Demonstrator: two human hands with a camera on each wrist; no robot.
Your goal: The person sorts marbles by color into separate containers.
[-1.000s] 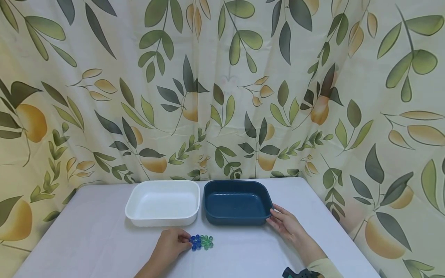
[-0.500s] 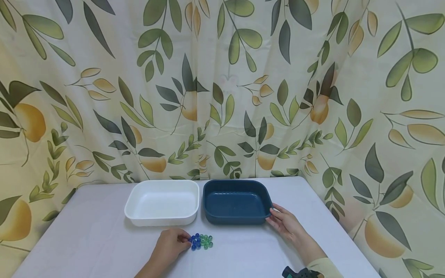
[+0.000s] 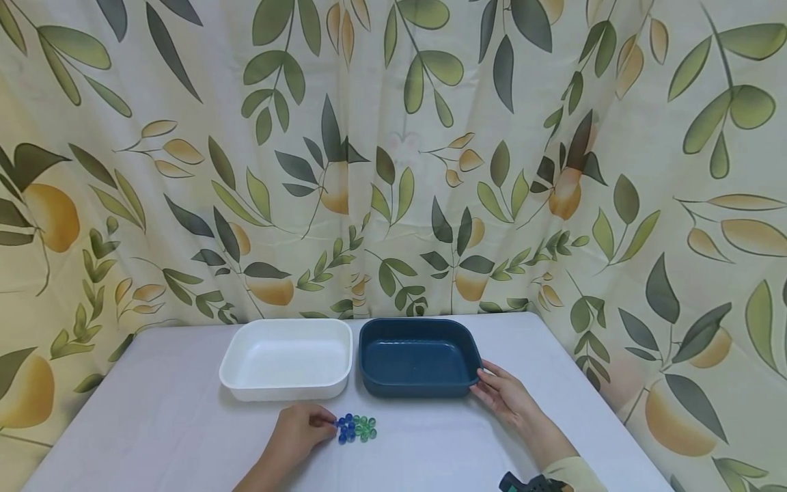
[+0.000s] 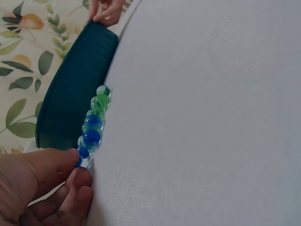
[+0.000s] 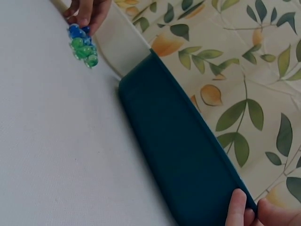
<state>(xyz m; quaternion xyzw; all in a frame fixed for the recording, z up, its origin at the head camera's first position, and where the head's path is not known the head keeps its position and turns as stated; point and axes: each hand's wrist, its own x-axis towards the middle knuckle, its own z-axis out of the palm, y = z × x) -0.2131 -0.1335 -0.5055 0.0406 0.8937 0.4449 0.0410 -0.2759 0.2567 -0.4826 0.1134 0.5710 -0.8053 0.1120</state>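
Note:
Blue glass marbles [image 3: 350, 429] and green glass marbles [image 3: 365, 428] lie clustered on the white cloth in the head view. At the cluster's left edge, my left hand [image 3: 296, 437] pinches a blue marble [image 4: 83, 152] between thumb and fingers, and the fingertips partly hide it. A dark blue rectangular tray [image 3: 421, 391] stands behind and to the right of the marbles, with nothing inside. My right hand [image 3: 505, 395] grips its near right corner, fingers and thumb on either side of the rim, as the right wrist view shows.
A white rectangular tray [image 3: 285, 395] stands just left of the dark blue one. The white-covered table [image 3: 424, 458] reaches back to a leaf-and-fruit patterned curtain [image 3: 393, 260]. Beside the right sleeve, a black device [image 3: 531, 483] shows at the bottom edge.
My left hand has shifted very slightly left at the edge of the marbles. The right hand and both trays stay where they were.

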